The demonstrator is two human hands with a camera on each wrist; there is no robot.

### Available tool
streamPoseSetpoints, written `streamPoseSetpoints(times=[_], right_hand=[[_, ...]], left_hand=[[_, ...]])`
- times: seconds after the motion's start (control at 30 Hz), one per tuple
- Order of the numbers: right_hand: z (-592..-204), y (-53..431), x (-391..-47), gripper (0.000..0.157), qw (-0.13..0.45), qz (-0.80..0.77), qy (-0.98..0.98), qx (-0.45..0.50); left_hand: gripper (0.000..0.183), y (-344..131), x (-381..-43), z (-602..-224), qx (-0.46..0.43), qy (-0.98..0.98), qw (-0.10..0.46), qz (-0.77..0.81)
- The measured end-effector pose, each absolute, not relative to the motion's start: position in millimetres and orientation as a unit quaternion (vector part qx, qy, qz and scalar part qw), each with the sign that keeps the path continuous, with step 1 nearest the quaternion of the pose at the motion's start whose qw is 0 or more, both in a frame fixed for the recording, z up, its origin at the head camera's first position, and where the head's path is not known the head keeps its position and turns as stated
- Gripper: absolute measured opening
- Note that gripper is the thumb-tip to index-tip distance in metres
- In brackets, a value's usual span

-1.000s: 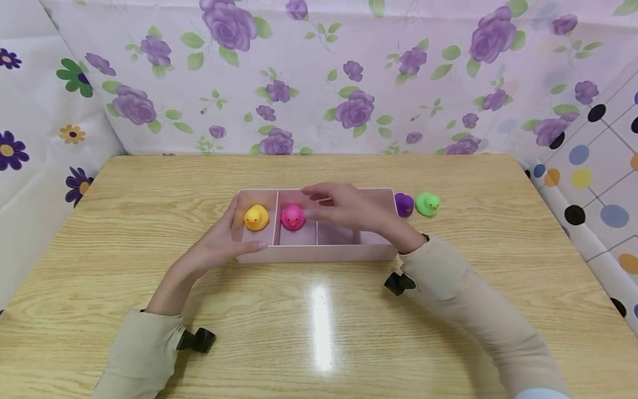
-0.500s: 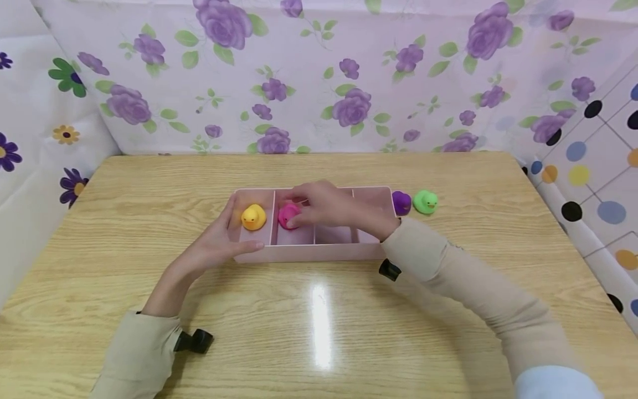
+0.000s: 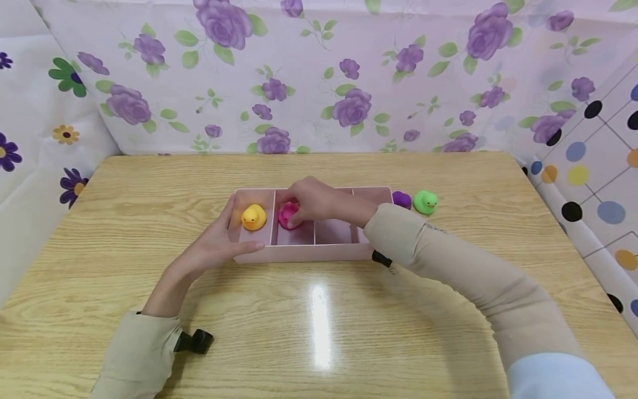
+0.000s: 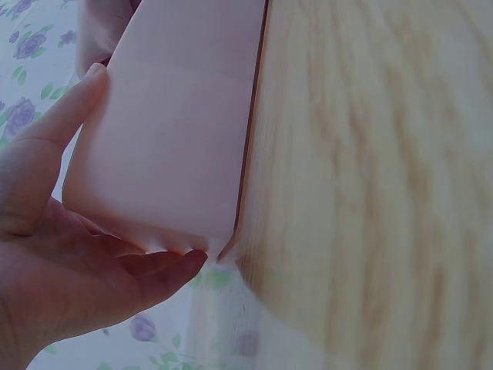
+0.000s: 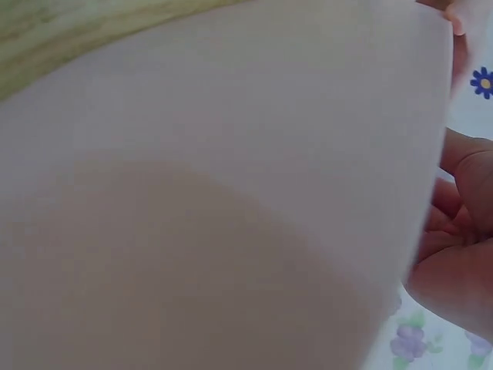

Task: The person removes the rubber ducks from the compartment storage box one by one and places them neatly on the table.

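Note:
A pale pink divided box (image 3: pixel 309 253) lies lengthwise on the table. My left hand (image 3: pixel 211 241) grips its left end, thumb over the front rim and fingers along the end wall; the left wrist view shows the same hold on the box (image 4: pixel 169 131). In the leftmost compartment sits a yellow rubber duck (image 3: pixel 253 217). A pink rubber duck (image 3: pixel 287 215) is in the compartment beside it, and my right hand (image 3: pixel 316 200) reaches in from above, pinching it between thumb and fingers. In the right wrist view the box wall hides the fingertips and duck.
Just past the box's right end are a purple rubber duck (image 3: pixel 401 199), partly covered by my right sleeve, and a green rubber duck (image 3: pixel 426 202). A flowered cloth (image 3: pixel 299 77) hangs behind the wooden table (image 3: pixel 249 332).
My right hand has moved left and down onto the pink duck and has taken hold of it. The left hand keeps its grip on the box.

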State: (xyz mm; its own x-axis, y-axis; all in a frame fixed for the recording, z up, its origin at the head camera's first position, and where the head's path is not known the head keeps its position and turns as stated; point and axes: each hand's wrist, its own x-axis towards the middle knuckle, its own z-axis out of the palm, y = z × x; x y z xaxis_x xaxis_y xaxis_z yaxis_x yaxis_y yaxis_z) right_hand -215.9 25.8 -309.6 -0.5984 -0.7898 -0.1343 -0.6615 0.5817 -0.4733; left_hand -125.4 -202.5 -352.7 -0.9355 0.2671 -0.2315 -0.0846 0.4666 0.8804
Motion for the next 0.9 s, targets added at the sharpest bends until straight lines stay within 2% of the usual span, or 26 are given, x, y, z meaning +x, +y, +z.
streamPoseSetpoints(times=[0.33, 0.6, 0.9], right_hand=[[-317, 20, -218, 0.015, 0.171, -0.182, 0.876, -0.414], [-322, 20, -215, 0.006, 0.139, -0.18, 0.877, -0.424], [-324, 20, -214, 0.005, 0.118, -0.175, 0.874, -0.438]], left_hand=[[0.121, -202, -126, -353, 0.052, 0.841, 0.172, 0.511], [0.121, -202, -125, -351, 0.05, 0.841, 0.173, 0.51], [0.121, -203, -125, -351, 0.055, 0.839, 0.172, 0.513]])
